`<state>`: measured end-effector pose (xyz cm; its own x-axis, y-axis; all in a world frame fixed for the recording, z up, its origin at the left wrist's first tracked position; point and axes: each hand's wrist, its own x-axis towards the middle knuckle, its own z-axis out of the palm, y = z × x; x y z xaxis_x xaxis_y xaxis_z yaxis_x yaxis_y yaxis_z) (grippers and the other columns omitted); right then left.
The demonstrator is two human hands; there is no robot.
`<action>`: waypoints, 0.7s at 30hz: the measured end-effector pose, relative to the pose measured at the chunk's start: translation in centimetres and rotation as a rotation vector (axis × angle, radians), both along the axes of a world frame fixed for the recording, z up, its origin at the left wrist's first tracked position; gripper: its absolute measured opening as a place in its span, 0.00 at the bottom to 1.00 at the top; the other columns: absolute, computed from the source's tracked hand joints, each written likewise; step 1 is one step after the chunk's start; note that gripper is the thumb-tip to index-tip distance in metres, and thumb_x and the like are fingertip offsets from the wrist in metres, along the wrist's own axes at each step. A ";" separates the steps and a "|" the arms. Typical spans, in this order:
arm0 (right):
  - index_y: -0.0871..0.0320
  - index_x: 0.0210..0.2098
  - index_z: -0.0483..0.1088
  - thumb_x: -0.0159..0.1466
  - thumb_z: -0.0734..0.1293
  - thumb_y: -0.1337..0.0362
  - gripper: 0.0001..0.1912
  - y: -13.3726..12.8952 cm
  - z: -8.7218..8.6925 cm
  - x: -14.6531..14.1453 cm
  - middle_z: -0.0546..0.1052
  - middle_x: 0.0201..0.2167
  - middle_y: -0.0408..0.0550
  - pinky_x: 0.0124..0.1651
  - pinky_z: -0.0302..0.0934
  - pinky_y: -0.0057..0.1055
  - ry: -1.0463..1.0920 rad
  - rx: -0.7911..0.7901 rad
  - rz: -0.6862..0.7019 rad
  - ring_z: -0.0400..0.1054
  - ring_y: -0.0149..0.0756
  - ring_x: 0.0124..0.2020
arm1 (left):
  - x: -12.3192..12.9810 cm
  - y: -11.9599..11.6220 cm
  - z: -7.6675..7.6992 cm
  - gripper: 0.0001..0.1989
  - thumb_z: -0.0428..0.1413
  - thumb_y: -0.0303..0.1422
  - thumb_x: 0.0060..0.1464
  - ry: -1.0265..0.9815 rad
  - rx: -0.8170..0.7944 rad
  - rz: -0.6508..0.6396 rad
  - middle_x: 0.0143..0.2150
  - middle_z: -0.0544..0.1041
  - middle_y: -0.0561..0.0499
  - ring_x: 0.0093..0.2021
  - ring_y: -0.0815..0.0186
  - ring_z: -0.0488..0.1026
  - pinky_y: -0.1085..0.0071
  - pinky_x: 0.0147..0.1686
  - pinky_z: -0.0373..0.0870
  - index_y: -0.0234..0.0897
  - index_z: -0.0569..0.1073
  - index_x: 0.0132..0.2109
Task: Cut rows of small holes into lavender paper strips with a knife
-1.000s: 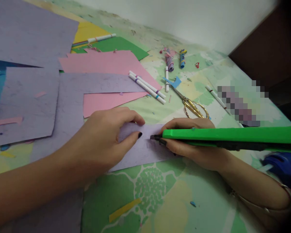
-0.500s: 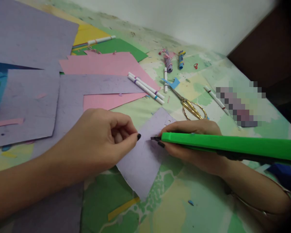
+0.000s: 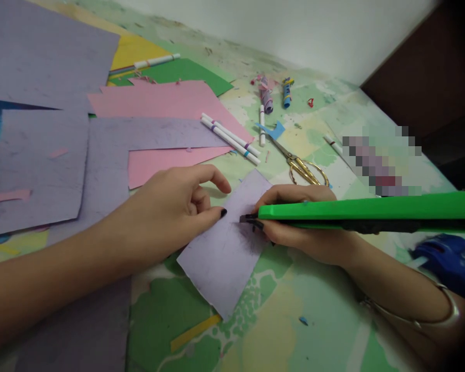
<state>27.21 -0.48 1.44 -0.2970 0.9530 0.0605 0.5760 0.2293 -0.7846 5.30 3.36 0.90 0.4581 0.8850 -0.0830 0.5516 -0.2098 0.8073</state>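
Observation:
A small lavender paper rectangle [image 3: 220, 279] lies slantwise on the patterned tablecloth [image 3: 271, 341]. My left hand [image 3: 170, 212] is over its left edge, index finger raised and apart from the thumb, other fingers curled. The thumb tip is at the paper; nothing shows in this hand. My right hand [image 3: 318, 248] is closed around a long green tool [image 3: 372, 206] that looks like a utility knife. Its dark tip is at the middle of the paper, and whether it pierces the sheet I cannot tell. My right fingers hide the paper's upper right edge.
Gold-handled scissors [image 3: 304, 168] lie beyond my right hand. White markers [image 3: 232, 139] rest on pink paper [image 3: 158, 98] and lavender sheets [image 3: 39, 165]. Rolled paper pieces [image 3: 266, 95] stand farther back. On the right is a dark blue object [image 3: 445, 258], a yellow strip [image 3: 196, 333] at the front.
My left index finger has lifted away from the thumb, opening the pinch. The knife's tip stays near the same spot while its body has tilted up slightly at the right.

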 end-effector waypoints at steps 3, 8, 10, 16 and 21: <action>0.54 0.28 0.78 0.55 0.70 0.70 0.05 -0.1 -0.1 0.0 0.76 0.20 0.38 0.23 0.56 0.24 -0.009 0.021 -0.012 0.65 0.27 0.21 | 0.0 -0.1 0.1 0.14 0.54 0.44 0.46 0.008 -0.010 -0.001 0.16 0.68 0.61 0.15 0.69 0.65 0.75 0.14 0.57 0.45 0.74 0.40; 0.53 0.27 0.77 0.55 0.71 0.70 0.05 -0.1 -0.1 -0.2 0.77 0.22 0.37 0.24 0.56 0.24 -0.061 0.092 -0.005 0.66 0.26 0.22 | 0.1 -0.1 0.1 0.13 0.54 0.43 0.46 0.011 0.009 -0.003 0.16 0.69 0.61 0.15 0.69 0.65 0.74 0.14 0.57 0.45 0.74 0.39; 0.53 0.27 0.77 0.55 0.71 0.70 0.05 -0.2 0.0 -0.3 0.77 0.21 0.37 0.24 0.56 0.24 -0.073 0.111 -0.012 0.66 0.26 0.22 | 0.1 -0.3 0.0 0.13 0.54 0.42 0.47 0.006 0.024 -0.010 0.16 0.68 0.61 0.15 0.70 0.65 0.74 0.15 0.57 0.45 0.74 0.39; 0.53 0.30 0.79 0.56 0.71 0.69 0.04 0.0 0.1 0.0 0.79 0.24 0.37 0.25 0.57 0.23 -0.055 0.080 0.028 0.69 0.26 0.23 | -0.1 -1.3 -0.3 0.08 0.52 0.35 0.50 -0.021 0.082 -0.079 0.14 0.64 0.63 0.13 0.72 0.63 0.76 0.13 0.53 0.44 0.74 0.38; 0.55 0.30 0.79 0.56 0.71 0.71 0.05 0.3 0.3 0.2 0.78 0.24 0.36 0.24 0.56 0.20 -0.058 0.052 0.059 0.68 0.23 0.23 | 0.1 -1.0 -0.4 0.10 0.54 0.38 0.53 -0.022 -0.012 -0.007 0.16 0.69 0.65 0.08 0.73 0.63 0.78 0.10 0.56 0.44 0.71 0.43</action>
